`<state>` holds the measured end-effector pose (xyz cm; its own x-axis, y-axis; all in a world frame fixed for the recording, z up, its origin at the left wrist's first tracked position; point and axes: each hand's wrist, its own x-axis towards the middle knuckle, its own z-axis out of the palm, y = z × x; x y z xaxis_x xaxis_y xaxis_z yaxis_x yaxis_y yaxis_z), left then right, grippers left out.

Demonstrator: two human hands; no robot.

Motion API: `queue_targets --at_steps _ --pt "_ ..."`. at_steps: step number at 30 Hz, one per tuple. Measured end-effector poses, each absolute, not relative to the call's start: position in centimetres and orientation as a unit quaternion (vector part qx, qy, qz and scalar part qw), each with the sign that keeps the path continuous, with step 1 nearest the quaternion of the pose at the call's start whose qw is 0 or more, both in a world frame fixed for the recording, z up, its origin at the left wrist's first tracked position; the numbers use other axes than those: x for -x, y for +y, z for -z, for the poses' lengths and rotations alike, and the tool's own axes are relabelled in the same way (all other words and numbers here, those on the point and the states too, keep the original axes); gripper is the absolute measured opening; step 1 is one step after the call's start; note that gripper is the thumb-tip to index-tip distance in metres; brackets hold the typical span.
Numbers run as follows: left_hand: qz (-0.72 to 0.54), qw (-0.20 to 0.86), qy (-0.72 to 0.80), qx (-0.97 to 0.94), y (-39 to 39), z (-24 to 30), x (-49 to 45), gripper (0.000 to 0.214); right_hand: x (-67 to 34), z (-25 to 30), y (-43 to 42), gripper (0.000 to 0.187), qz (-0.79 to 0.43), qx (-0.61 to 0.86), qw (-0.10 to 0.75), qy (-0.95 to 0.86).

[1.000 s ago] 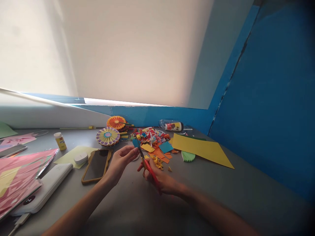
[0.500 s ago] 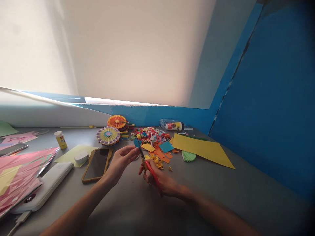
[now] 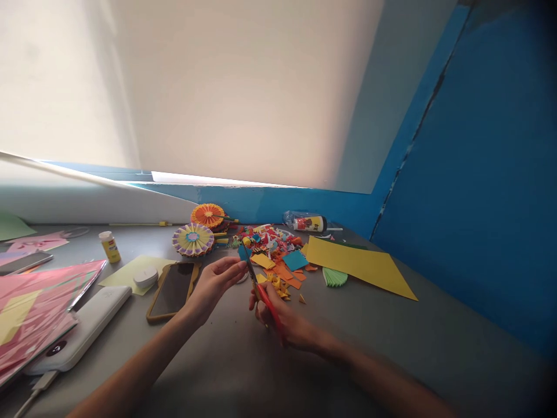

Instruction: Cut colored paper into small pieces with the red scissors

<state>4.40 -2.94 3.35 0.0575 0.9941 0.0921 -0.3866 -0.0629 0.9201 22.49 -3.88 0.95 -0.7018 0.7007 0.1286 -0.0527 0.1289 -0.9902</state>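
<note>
Beside a heap of coloured paper scraps (image 3: 267,247) on the grey desk (image 3: 369,342), the left hand (image 3: 215,284) is pinching blue paper (image 3: 242,252) while the right hand (image 3: 281,320) is clenching red-handled scissors (image 3: 263,299).

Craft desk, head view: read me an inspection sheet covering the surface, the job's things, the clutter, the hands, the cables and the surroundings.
Surface: grey desk, crowded on the left and middle.
Job's things: red-handled scissors, blades at a small blue paper piece.
Clutter: heap of coloured paper scraps, yellow card sheet, paper rosette, glue bottle, phone in a tan case, power bank, pink paper sheets.
Hands: right hand grips the scissors; left hand is at the blue piece, grip unclear.
Cables: white cable at the power bank.
Surroundings: blue-painted wall, pale window blind.
</note>
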Motion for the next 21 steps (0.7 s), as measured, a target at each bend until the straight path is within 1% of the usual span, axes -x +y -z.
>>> queue_targets --at_steps 5,9,13,21 --pt "-0.577 0.583 0.367 -0.439 -2.8 -3.5 -4.0 0.024 -22.9 0.2 -3.0 0.028 -0.658 0.216 0.284 -0.663" --pt "-0.576 0.575 0.378 -0.442 -2.7 -3.4 -3.8 0.025 -23.3 0.4 -2.9 0.03 -0.638 0.208 0.274 -0.689" --pt "-0.568 0.562 0.392 -0.456 -2.6 -3.3 -3.7 0.026 -23.6 -0.5 -3.1 0.031 -0.594 0.212 0.281 -0.723" --pt "-0.561 0.532 0.417 -0.478 -2.8 -3.7 -3.4 0.03 -24.0 -2.0 -3.4 0.035 -0.613 0.215 0.245 -0.719"
